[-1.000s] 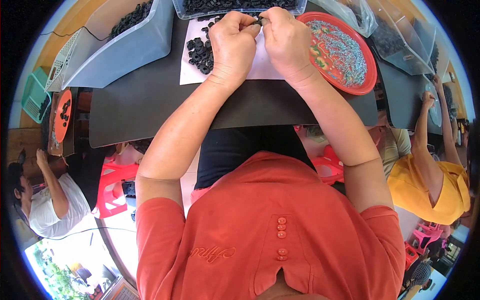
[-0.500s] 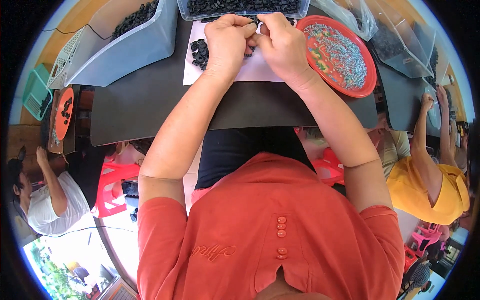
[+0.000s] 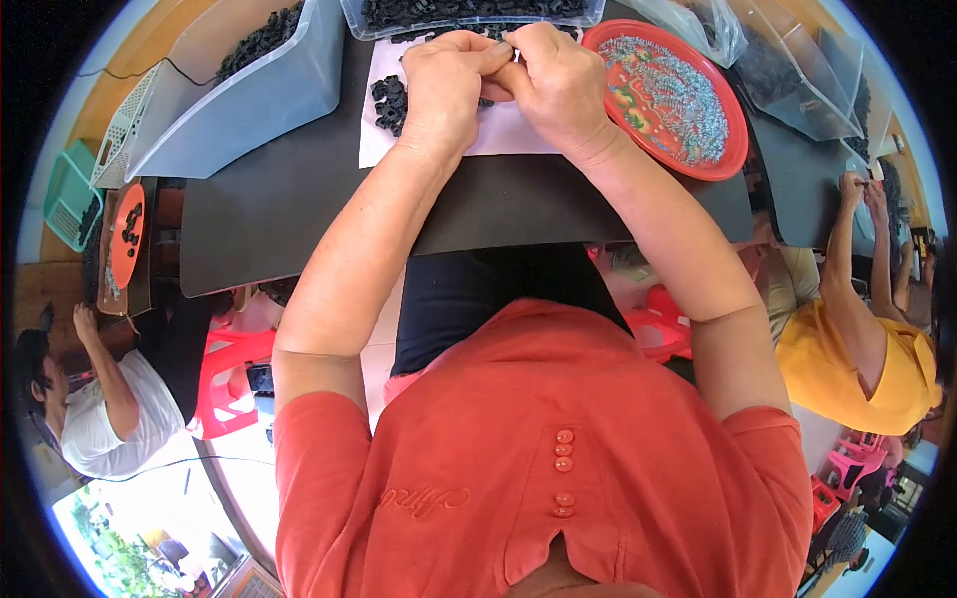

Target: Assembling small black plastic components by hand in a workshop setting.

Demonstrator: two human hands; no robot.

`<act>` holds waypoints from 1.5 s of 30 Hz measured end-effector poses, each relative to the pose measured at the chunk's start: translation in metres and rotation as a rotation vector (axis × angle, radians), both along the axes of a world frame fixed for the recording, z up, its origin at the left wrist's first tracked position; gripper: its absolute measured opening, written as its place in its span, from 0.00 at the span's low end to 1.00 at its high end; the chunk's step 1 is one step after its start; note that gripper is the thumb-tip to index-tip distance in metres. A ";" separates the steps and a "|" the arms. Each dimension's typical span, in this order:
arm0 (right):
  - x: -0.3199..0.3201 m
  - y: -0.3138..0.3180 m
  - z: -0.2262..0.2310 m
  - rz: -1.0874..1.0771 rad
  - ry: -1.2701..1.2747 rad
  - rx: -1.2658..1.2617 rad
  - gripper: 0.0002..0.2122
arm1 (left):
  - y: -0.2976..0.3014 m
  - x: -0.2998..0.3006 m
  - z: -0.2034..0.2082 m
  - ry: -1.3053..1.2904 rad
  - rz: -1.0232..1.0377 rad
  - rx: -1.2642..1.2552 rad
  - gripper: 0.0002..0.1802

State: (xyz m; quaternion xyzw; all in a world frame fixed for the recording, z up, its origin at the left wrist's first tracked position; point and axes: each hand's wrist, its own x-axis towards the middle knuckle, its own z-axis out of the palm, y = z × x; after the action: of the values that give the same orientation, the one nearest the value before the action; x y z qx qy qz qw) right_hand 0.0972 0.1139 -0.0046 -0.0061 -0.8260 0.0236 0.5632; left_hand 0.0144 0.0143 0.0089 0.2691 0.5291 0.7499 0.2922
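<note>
Above a white sheet (image 3: pixel 375 147), my left hand (image 3: pixel 449 85) and my right hand (image 3: pixel 558 88) meet with their fingertips pinched together. Whatever sits between the fingers is too small and hidden to make out; only a dark spot shows there. Beside my left hand lies a heap of small black plastic pieces (image 3: pixel 390 103), and more show behind my knuckles. Right of my right hand is a red round tray (image 3: pixel 735 149) bearing many small silvery metal pieces (image 3: pixel 688 105), perhaps springs or screws.
A clear bin (image 3: pixel 364 30) of black pieces stands behind my hands. At the left is a large translucent bin (image 3: pixel 239 125); at the right, a clear bin (image 3: pixel 797 100) and a plastic bag (image 3: pixel 723 45). Co-workers sit at left (image 3: pixel 115 419) and right (image 3: pixel 847 359). The dark table (image 3: pixel 299 219) ends before my lap.
My hands stay pinched together, with slightly shifted fingers. The whole view has tilted a little, so the table things sit slightly further left and up. The right co-worker's hands have come closer together.
</note>
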 end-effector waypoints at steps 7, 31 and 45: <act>0.010 -0.008 0.023 0.350 -0.201 -0.617 0.08 | -0.011 -0.010 0.020 0.156 0.084 0.050 0.08; 0.000 0.030 -0.004 -0.259 -0.699 -0.171 0.07 | -0.001 -0.074 0.000 1.509 0.200 -0.552 0.11; 0.003 0.050 0.004 0.237 -0.320 -0.811 0.01 | 0.013 -0.073 0.001 1.425 -0.017 -0.772 0.14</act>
State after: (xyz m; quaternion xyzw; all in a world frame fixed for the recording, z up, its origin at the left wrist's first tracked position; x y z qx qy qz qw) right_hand 0.1004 0.1640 -0.0007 -0.1353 -0.8215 0.4087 0.3739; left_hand -0.0582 0.0278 0.0101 0.5662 0.8076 0.1608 -0.0371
